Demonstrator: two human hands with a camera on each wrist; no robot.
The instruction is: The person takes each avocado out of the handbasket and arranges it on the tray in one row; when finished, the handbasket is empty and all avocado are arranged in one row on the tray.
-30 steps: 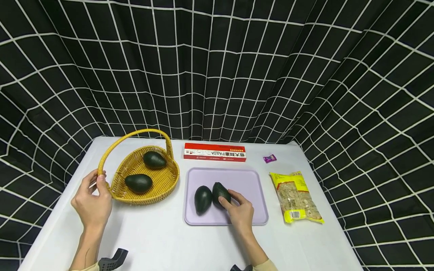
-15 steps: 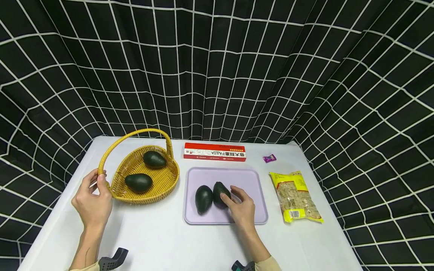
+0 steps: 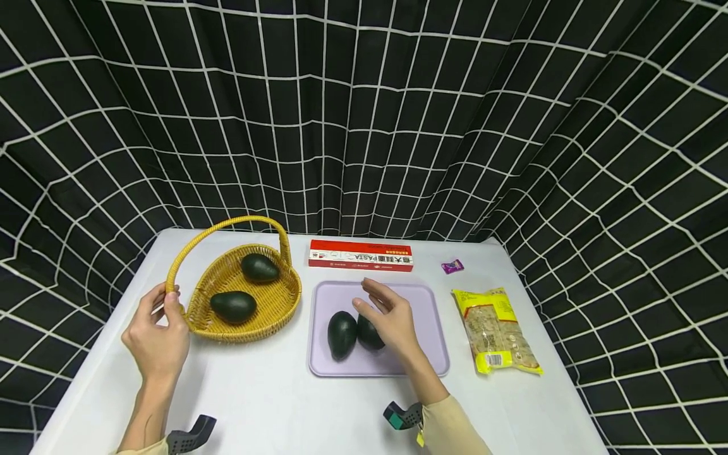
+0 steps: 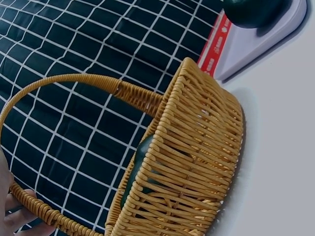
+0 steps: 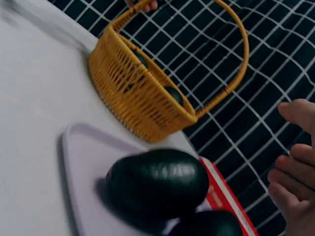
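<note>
My left hand (image 3: pixel 157 338) grips the near end of the yellow wicker basket's handle (image 3: pixel 190 246). Inside the basket (image 3: pixel 277 311) lie two dark green avocados, one toward the back (image 3: pixel 260 268) and one nearer the front (image 3: pixel 234 307). On the lilac tray (image 3: pixel 423 335), a left avocado (image 3: pixel 342 336) and a right avocado (image 3: pixel 368 336) lie side by side. Over the right one, partly hiding it, hovers my right hand (image 3: pixel 394 319) with loosely bent fingers and nothing in it. The right wrist view shows that hand (image 5: pixel 298 182) apart from the avocado (image 5: pixel 157 182).
A red and white pasta box (image 3: pixel 361 256) lies behind the tray. To the right are a small purple packet (image 3: pixel 452 266) and a yellow bag of dried food (image 3: pixel 498 332). Black grid-patterned cloth (image 3: pixel 341 126) hangs along the white table's back and sides.
My right hand has let go of the right avocado on the tray and moved up and away from it. My left hand keeps its grip on the handle, and the basket stays put.
</note>
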